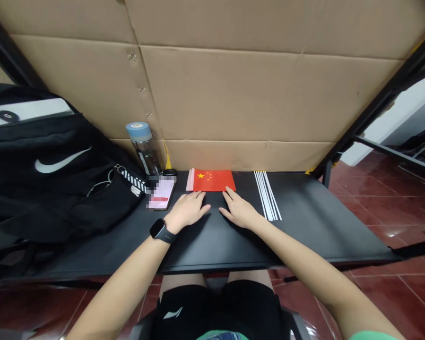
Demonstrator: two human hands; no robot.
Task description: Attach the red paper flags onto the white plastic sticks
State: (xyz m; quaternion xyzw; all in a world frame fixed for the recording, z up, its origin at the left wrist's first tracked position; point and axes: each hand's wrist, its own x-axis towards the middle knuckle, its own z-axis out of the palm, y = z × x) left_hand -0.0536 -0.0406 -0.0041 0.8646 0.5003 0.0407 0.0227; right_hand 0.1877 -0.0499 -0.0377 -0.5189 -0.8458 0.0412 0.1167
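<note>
A stack of small red flags with yellow stars lies flat at the back of the black table. My left hand, with a black watch on its wrist, rests palm down just in front of the stack, fingers stretched out. My right hand lies flat beside it, its fingertips reaching the stack's front right corner. Neither hand holds anything. A bundle of thin white sticks lies to the right of my right hand.
A phone lies left of the flags, with a clear bottle with a blue cap behind it. A black sports bag fills the table's left side. Cardboard panels wall off the back. Red tiled floor is at the right.
</note>
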